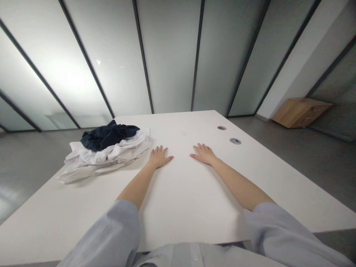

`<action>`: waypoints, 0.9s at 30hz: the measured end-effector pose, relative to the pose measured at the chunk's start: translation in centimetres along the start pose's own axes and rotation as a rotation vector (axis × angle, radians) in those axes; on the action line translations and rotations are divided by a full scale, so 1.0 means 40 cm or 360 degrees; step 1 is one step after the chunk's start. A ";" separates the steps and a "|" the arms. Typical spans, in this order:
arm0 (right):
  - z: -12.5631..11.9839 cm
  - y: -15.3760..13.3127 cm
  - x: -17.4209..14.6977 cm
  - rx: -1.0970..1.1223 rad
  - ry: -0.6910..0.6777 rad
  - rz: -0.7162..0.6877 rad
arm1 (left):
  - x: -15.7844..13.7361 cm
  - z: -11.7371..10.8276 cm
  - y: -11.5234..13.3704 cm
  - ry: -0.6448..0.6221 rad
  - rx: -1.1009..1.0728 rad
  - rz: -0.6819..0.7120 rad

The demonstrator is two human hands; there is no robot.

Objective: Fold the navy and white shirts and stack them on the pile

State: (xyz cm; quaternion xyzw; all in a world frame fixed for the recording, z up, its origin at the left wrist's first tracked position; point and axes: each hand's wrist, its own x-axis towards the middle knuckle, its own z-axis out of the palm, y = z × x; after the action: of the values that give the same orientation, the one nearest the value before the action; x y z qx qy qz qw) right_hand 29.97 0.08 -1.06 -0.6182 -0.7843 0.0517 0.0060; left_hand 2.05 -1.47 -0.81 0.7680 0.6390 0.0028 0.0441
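Observation:
Both of my hands lie flat, palms down, on the white table (178, 200). My left hand (160, 156) has its fingers spread and holds nothing; it is just right of a pile of clothes. My right hand (204, 154) also rests with fingers apart and nothing in it, a short gap away from the left. In the pile, a crumpled dark navy garment (107, 136) lies on top of rumpled white cloth (111, 155). How many pieces make up the white layer cannot be told.
Two round cable grommets, the farther one (221, 128) and the nearer one (236, 141), are set in the table's right side. Behind the table stands a frosted glass partition (169, 55) with dark frames. A wooden cabinet (300, 111) is on the floor at the right.

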 end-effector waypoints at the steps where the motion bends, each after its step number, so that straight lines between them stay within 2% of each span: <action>1: 0.001 0.000 0.000 -0.0001 0.0003 -0.0001 | 0.000 0.000 0.000 0.0004 0.0005 -0.0001; 27: 0.000 -0.003 -0.001 0.0001 0.0033 -0.0001 | -0.005 -0.008 0.002 0.0022 0.0023 0.0007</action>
State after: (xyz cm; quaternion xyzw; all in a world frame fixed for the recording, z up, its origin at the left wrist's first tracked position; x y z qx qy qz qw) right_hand 29.87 0.00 -1.02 -0.6185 -0.7843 0.0455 0.0143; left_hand 2.08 -1.65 -0.47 0.7697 0.6375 0.0036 0.0342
